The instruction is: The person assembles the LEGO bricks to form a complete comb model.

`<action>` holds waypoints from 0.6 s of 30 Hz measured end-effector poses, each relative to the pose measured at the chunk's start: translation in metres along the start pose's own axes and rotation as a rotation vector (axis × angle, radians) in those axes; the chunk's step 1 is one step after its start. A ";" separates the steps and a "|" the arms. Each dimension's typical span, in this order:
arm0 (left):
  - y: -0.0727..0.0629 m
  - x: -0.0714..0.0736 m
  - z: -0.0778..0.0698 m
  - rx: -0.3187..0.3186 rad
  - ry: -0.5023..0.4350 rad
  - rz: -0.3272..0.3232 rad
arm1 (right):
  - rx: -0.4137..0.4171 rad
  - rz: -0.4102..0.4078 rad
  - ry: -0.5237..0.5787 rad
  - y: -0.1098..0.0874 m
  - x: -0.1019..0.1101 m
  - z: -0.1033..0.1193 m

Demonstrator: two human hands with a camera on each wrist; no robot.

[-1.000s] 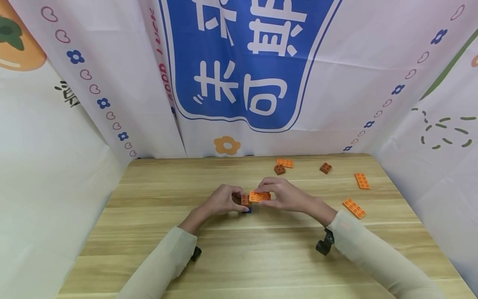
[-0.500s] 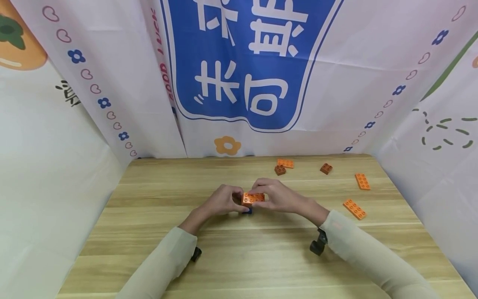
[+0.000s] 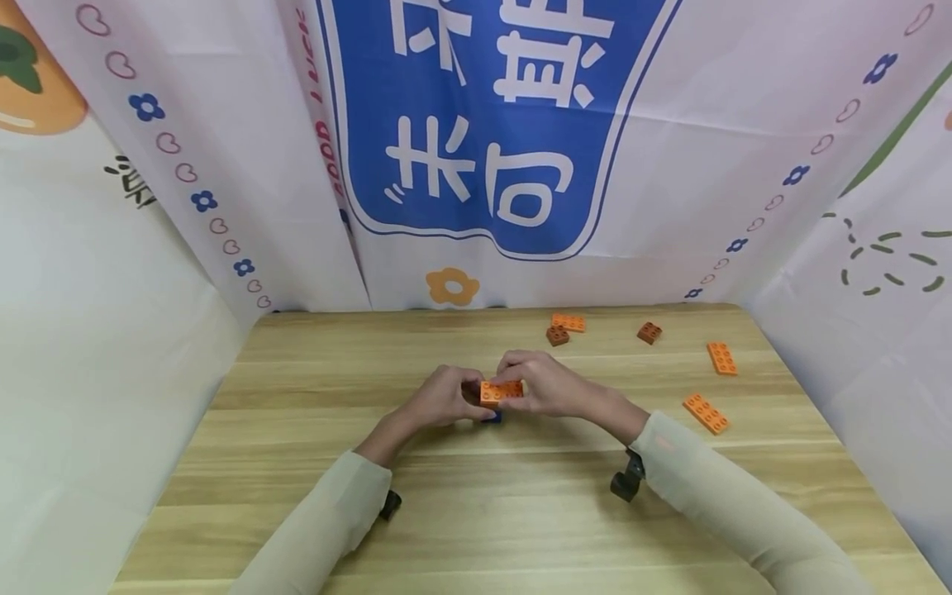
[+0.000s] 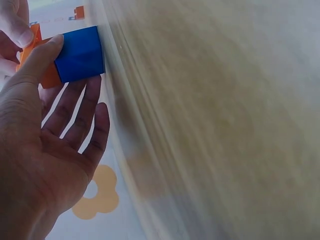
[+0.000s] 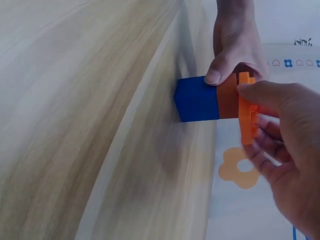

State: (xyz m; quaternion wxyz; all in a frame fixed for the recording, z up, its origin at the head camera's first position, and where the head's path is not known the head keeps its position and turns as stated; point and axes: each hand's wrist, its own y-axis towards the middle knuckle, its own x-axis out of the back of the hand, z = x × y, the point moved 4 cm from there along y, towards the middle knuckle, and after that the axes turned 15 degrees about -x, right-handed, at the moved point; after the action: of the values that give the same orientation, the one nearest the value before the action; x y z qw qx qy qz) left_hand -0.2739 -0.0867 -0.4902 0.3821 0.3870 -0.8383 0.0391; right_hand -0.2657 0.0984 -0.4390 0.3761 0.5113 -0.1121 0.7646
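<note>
Near the middle of the table my left hand (image 3: 440, 397) holds a small stack, a blue block (image 4: 80, 55) with a brown toy brick (image 5: 228, 97) on top. Its thumb lies across the seam between them, while the other fingers are behind. From the right, my right hand (image 3: 549, 385) pinches a flat orange toy brick (image 3: 491, 393) between thumb and fingers. This orange brick lies against the top of the brown one, and one end sticks out past it toward my right hand. From above, it hides most of the stack.
At the back of the wooden table (image 3: 320, 512) a brown brick (image 3: 557, 335) sits beside an orange brick (image 3: 568, 322). Another brown brick (image 3: 649, 333) is farther right. Two more orange bricks, one far (image 3: 721, 358) and one nearer (image 3: 706, 413), lie toward the right edge.
My right hand has moved left with the orange brick, bringing it from beside the brown brick's top to over it. My left hand and the stack have stayed in place.
</note>
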 end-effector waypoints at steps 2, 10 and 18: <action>0.000 0.000 0.000 -0.002 0.001 -0.002 | -0.012 0.012 0.014 0.001 0.001 0.001; 0.001 0.000 -0.001 -0.005 -0.002 0.003 | -0.035 0.014 0.063 0.003 0.001 0.000; 0.001 0.001 -0.001 -0.004 0.010 0.009 | -0.064 0.013 0.098 0.005 0.000 0.001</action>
State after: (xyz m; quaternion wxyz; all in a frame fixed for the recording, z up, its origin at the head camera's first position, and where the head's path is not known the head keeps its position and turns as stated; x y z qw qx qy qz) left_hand -0.2743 -0.0861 -0.4890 0.3868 0.3822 -0.8382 0.0409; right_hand -0.2685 0.0947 -0.4375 0.3925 0.4602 -0.1212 0.7871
